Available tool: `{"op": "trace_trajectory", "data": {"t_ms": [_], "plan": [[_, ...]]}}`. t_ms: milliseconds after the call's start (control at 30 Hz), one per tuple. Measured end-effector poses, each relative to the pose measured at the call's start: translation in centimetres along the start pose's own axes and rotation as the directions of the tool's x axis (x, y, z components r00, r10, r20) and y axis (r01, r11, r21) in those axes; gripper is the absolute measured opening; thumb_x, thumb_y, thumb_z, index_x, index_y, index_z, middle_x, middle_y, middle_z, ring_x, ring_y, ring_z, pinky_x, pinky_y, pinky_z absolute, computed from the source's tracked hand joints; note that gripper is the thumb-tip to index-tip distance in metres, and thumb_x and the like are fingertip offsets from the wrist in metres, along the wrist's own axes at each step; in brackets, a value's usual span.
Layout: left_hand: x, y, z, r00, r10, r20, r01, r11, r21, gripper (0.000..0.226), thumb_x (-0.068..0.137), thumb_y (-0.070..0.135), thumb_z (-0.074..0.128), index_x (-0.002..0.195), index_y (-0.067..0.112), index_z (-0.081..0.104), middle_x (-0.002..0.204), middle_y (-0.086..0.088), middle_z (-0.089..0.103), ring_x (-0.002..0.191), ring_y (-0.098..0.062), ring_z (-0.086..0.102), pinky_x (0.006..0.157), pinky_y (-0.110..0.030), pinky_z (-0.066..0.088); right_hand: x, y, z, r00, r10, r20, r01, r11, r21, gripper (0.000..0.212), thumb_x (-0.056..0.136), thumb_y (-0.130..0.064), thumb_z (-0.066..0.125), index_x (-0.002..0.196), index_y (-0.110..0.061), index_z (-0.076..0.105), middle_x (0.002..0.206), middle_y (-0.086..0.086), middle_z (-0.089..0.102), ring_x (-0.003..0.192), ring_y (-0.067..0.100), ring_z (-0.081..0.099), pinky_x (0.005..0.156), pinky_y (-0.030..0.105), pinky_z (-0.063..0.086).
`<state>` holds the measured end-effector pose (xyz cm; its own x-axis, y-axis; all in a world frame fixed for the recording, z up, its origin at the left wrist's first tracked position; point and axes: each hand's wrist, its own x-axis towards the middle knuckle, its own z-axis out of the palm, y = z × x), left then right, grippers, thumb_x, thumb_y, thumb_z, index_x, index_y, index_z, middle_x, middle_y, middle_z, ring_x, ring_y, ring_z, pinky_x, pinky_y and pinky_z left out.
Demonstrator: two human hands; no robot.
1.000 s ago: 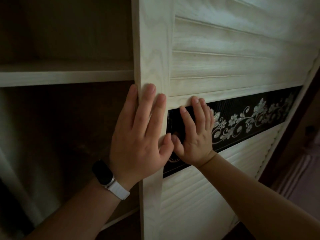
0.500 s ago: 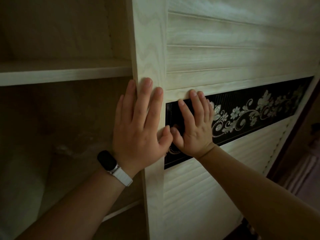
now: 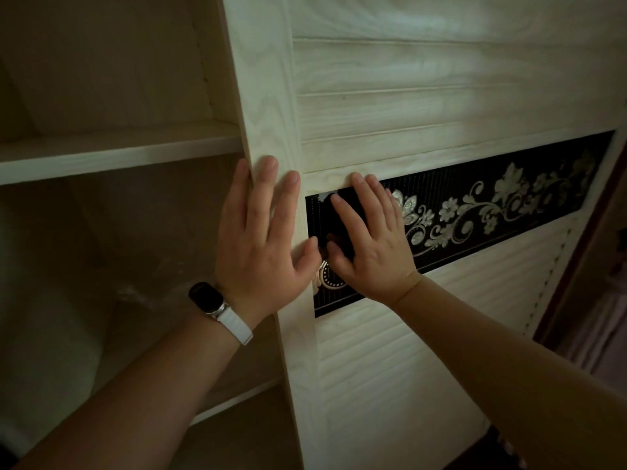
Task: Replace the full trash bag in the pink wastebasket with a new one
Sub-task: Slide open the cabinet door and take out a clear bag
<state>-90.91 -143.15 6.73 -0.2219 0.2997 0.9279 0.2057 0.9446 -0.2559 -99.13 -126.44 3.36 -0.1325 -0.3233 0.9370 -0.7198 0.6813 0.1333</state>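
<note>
Neither the pink wastebasket nor a trash bag is in view. A pale wooden louvred sliding door (image 3: 390, 96) of a wardrobe fills the right half of the head view. My left hand (image 3: 258, 239), with a white-strapped watch on its wrist, lies flat with straight fingers against the door's left edge frame. My right hand (image 3: 369, 242) presses flat on the black band with silver flowers (image 3: 492, 205) that crosses the door. The two thumbs nearly touch. Neither hand holds anything.
Left of the door the wardrobe stands open, with a pale shelf (image 3: 112, 154) at upper left and a dim compartment (image 3: 135, 266) under it. A dark wooden frame (image 3: 590, 252) runs down the far right, with pinkish fabric beyond it.
Both hands stay flat on the door. The door's edge has shifted a little rightward in the view, and more of the wardrobe's inside shows on the left.
</note>
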Motion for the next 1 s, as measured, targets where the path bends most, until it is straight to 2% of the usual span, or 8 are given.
{"op": "trace_trajectory", "data": {"t_ms": [133, 267, 333, 500, 600, 833, 967, 1000], "plan": [[-1.1, -0.1, -0.6, 0.999, 0.006, 0.052, -0.004, 1.000, -0.030, 0.070, 0.085, 0.035, 0.064, 0.141, 0.005, 0.035, 0.149, -0.019, 0.023, 0.140, -0.049, 0.025, 0.114, -0.054, 0.027, 0.3, -1.2, -1.8, 0.998, 0.036, 0.053, -0.038, 0.999, 0.023, 0.053, 0.086, -0.029, 0.061, 0.131, -0.004, 0.052, 0.145, 0.026, 0.040, 0.138, 0.041, 0.032, 0.108, 0.056, 0.033], [-4.4, -1.0, -2.0, 0.990, 0.059, 0.126, -0.040, 0.989, -0.143, 0.062, 0.086, 0.032, 0.062, 0.139, 0.008, 0.039, 0.148, -0.018, 0.027, 0.140, -0.037, 0.029, 0.109, -0.052, 0.035, 1.1, -3.4, -4.3, 0.995, 0.049, 0.091, -0.058, 0.994, 0.095, 0.043, 0.087, -0.026, 0.058, 0.124, -0.004, 0.056, 0.134, 0.021, 0.052, 0.124, 0.038, 0.050, 0.098, 0.053, 0.043], [-6.7, -2.3, -3.0, 0.979, 0.067, 0.190, -0.035, 0.986, -0.166, 0.059, 0.087, 0.036, 0.061, 0.136, 0.011, 0.041, 0.144, -0.017, 0.033, 0.132, -0.033, 0.038, 0.105, -0.048, 0.038, 1.7, -4.9, -5.6, 0.997, 0.001, 0.080, -0.012, 0.991, 0.137, 0.041, 0.087, -0.023, 0.056, 0.122, -0.002, 0.058, 0.128, 0.020, 0.058, 0.118, 0.037, 0.054, 0.093, 0.053, 0.044], [-11.6, -7.0, -5.7, 0.937, -0.063, 0.345, 0.100, 0.991, -0.091, 0.048, 0.087, 0.036, 0.057, 0.126, 0.009, 0.055, 0.128, -0.020, 0.056, 0.110, -0.031, 0.054, 0.091, -0.044, 0.045, 2.5, -10.1, -7.6, 0.973, -0.186, 0.138, 0.148, 0.958, 0.245, 0.036, 0.088, -0.020, 0.057, 0.116, 0.001, 0.064, 0.118, 0.020, 0.063, 0.108, 0.036, 0.060, 0.086, 0.048, 0.048], [-14.1, -9.9, -6.1, 0.868, -0.162, 0.469, 0.147, 0.987, 0.069, 0.044, 0.085, 0.035, 0.061, 0.121, 0.012, 0.056, 0.126, -0.016, 0.057, 0.102, -0.034, 0.058, 0.080, -0.043, 0.047, 2.3, -13.2, -6.8, 0.945, -0.223, 0.241, 0.136, 0.933, 0.332, 0.036, 0.091, -0.023, 0.054, 0.118, -0.001, 0.063, 0.117, 0.017, 0.062, 0.102, 0.032, 0.060, 0.081, 0.045, 0.049], [-18.4, -14.0, -5.2, 0.651, -0.354, 0.671, 0.286, 0.934, 0.215, 0.053, 0.082, 0.046, 0.045, 0.124, 0.016, 0.056, 0.130, -0.012, 0.058, 0.109, -0.032, 0.057, 0.085, -0.043, 0.047, 0.0, -17.1, 0.3, 0.796, -0.178, 0.578, 0.011, 0.960, 0.280, 0.039, 0.089, -0.042, 0.049, 0.118, -0.017, 0.057, 0.118, 0.007, 0.058, 0.093, 0.026, 0.060, 0.069, 0.041, 0.055], [-20.4, -15.3, -3.6, 0.566, -0.392, 0.725, 0.357, 0.909, 0.213, 0.058, 0.082, 0.046, 0.040, 0.124, 0.011, 0.060, 0.128, -0.016, 0.060, 0.108, -0.035, 0.060, 0.086, -0.042, 0.047, -1.7, -18.5, 5.7, 0.653, -0.099, 0.751, -0.119, 0.966, 0.231, 0.042, 0.091, -0.043, 0.046, 0.123, -0.017, 0.053, 0.124, 0.007, 0.053, 0.107, 0.025, 0.053, 0.086, 0.041, 0.050], [-20.9, -15.6, -3.0, 0.554, -0.409, 0.725, 0.390, 0.897, 0.208, 0.057, 0.082, 0.044, 0.043, 0.123, 0.009, 0.061, 0.127, -0.018, 0.060, 0.108, -0.036, 0.060, 0.087, -0.043, 0.047, -2.1, -18.9, 7.0, 0.638, -0.081, 0.766, -0.142, 0.965, 0.221, 0.040, 0.091, -0.041, 0.046, 0.121, -0.015, 0.055, 0.121, 0.008, 0.054, 0.105, 0.026, 0.052, 0.083, 0.040, 0.049]]}}
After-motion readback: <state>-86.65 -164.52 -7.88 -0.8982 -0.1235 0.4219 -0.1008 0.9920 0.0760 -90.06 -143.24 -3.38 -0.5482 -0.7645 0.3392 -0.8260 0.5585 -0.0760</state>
